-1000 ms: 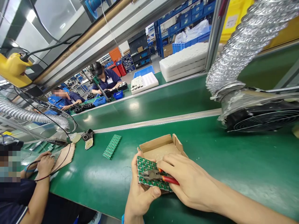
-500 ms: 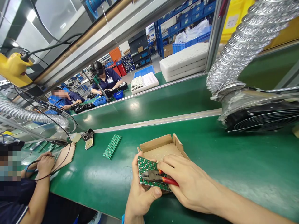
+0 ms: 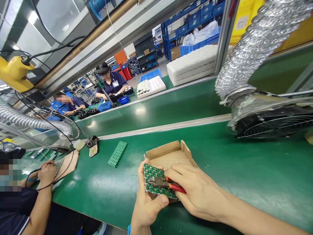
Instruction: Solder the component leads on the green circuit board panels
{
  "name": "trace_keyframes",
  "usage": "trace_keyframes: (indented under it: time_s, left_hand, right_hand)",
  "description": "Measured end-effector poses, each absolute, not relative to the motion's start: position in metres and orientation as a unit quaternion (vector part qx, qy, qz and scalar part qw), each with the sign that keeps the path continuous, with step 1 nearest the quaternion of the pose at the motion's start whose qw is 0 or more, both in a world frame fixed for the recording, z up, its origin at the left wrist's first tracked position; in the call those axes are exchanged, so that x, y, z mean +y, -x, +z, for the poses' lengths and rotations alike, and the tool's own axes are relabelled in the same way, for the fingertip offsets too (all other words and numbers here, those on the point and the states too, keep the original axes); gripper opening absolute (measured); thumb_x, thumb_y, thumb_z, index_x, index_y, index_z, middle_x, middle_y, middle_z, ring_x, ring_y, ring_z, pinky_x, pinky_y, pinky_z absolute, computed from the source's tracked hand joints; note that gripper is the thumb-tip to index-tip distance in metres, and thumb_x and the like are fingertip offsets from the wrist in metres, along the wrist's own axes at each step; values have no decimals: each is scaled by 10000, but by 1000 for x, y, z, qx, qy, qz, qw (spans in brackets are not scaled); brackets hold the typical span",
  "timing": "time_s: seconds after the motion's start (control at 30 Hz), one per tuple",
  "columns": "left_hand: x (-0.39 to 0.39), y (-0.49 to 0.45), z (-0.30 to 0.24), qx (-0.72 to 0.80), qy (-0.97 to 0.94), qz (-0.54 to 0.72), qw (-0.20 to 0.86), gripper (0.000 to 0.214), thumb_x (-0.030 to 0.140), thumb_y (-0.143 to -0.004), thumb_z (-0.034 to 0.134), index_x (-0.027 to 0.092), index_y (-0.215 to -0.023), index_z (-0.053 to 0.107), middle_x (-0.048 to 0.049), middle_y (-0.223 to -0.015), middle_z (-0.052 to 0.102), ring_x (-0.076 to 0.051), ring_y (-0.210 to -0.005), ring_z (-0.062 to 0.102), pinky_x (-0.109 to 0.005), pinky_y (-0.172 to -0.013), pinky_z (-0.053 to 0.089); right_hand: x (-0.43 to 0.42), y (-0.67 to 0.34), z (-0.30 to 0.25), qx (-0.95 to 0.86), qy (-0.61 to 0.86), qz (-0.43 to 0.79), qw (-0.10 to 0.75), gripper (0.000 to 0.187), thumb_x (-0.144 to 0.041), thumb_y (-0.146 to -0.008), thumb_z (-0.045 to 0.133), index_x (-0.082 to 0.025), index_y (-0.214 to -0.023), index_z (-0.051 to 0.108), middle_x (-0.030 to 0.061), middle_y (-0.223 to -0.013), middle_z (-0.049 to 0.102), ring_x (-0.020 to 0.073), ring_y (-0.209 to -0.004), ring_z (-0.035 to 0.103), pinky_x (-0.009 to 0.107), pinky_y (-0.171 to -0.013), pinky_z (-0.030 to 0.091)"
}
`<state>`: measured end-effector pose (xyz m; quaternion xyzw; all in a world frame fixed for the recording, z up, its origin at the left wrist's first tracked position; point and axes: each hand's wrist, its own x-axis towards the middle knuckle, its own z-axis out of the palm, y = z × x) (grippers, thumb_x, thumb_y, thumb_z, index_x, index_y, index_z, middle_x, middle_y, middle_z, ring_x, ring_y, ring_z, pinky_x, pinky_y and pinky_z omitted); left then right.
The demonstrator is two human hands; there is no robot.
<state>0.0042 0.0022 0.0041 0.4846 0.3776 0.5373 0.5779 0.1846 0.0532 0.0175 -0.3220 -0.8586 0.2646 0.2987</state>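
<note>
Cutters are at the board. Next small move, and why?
Probably a light squeeze of the right hand on the red-handled cutters: their head lies over the green board, which the left hand grips. What's between the jaws isn't clear.

- Green circuit board [image 3: 151, 170] — a flat panel with rows of round openings, tilted in the left hand [image 3: 148, 205], its right end partly hidden.
- Pliers [image 3: 161, 183] — dark metal head, red-and-orange handles, held in the right hand [image 3: 195, 187] over the board's face, nose pointing left.
</note>
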Motion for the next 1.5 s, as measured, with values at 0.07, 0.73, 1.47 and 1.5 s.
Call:
trace_keyframes:
  time_s: [0.07, 0.73, 1.47, 1.5]
  left_hand:
    - [3, -5, 5, 377, -483, 538, 579, 925, 402, -766, 774, 351, -1451, 155, -102, -1353, 501, -313, -1185, 575, -465, -1002, 473]
    - [4, -5, 7, 366, -481, 547, 579, 897, 370, -788, 765, 329, -1454, 165, -96, -1297, 543, -292, -1186, 571, -439, -1008, 476]
    - [1, -3, 2, 358, -471, 553, 587, 928, 292, -778, 782, 358, -1455, 151, -91, -1338, 510, -265, -1144, 595, -393, -966, 497]
    - [1, -2, 1, 361, -471, 553, 585, 936, 294, -773, 787, 354, -1456, 150, -94, -1340, 507, -261, -1134, 597, -389, -963, 497]
  right_hand:
    - [53, -184, 19, -860, 321, 264, 295, 115, -91, -749, 486, -194, -799, 488, 37, -822, 561, 189, -730, 491, 317, -639, 388]
    - [57, -192, 25, -864, 312, 283, 276, 141, -74, -732, 502, -198, -785, 460, 20, -815, 541, 178, -726, 467, 314, -660, 370]
    - [48, -189, 24, -868, 305, 276, 279, 86, -111, -785, 495, -193, -809, 500, 45, -881, 581, 194, -773, 511, 324, -677, 396]
    - [47, -189, 24, -868, 305, 275, 280, 87, -108, -787, 491, -193, -804, 499, 44, -878, 584, 192, -769, 512, 322, -674, 396]
